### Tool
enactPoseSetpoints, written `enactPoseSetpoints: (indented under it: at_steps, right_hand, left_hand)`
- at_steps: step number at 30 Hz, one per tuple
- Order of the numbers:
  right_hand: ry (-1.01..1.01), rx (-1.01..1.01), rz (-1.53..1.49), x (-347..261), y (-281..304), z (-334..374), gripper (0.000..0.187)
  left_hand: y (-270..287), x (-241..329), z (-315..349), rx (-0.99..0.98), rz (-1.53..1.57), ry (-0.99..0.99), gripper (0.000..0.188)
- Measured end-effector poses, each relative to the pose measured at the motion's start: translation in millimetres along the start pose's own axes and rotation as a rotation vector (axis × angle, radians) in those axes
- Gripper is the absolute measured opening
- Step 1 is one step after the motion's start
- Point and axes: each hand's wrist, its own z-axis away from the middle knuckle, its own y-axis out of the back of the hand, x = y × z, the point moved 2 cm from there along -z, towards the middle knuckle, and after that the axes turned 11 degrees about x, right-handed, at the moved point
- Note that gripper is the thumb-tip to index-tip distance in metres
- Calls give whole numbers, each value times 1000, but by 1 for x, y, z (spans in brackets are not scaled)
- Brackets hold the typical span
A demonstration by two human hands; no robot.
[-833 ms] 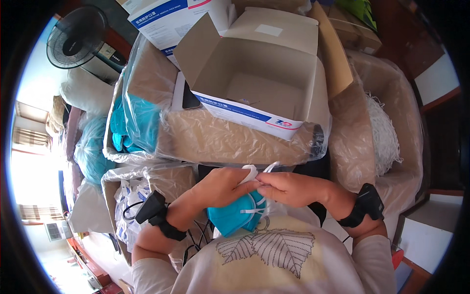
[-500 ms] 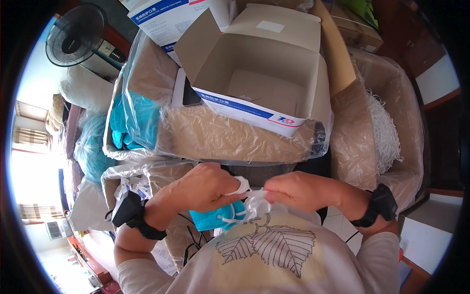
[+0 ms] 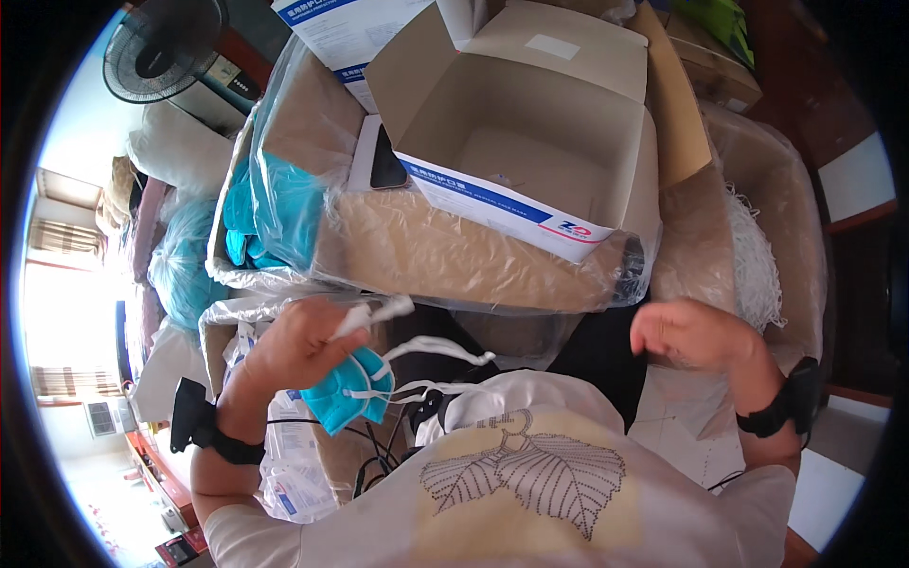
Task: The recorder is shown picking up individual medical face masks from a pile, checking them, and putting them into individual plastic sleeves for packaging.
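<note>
My left hand (image 3: 301, 343) is closed on a turquoise face mask (image 3: 333, 402) by its white straps. The mask hangs under the hand, and loose white straps (image 3: 440, 348) trail from it toward the middle. A white strap end sticks up past my fingers. My right hand (image 3: 689, 333) is held apart at the right, slightly blurred, its fingers curled in, with nothing visible in them. It is nearest the plastic-lined carton (image 3: 689, 232) with a heap of thin white straps (image 3: 757, 275) inside.
In front stands an open white-and-blue box (image 3: 511, 222) on a plastic-covered carton (image 3: 454, 251). Turquoise masks (image 3: 284, 204) fill a lined container at its left, beside a dark phone (image 3: 386, 163). Below left lie plastic packets (image 3: 298, 464) and black cables (image 3: 379, 450). A fan (image 3: 161, 47) is far left.
My hands were together at the middle on the white straps; they have moved apart. The mask has gone left with my left hand, while my right hand has let go and moved right.
</note>
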Motion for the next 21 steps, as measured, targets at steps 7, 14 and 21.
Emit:
enactPoseSetpoints:
  at_steps: [7, 14, 21]
  right_hand:
    - [199, 61, -841, -1, -53, -117, 21]
    - [111, -258, -1020, -7, -131, -179, 29]
    - [-115, -600, -1128, 16, -151, -126, 47]
  left_hand:
    - [7, 24, -13, 53, 506, 188, 34]
    - [9, 26, -22, 206, 644, 238, 35]
    - [6, 1, -16, 239, 593, 373, 34]
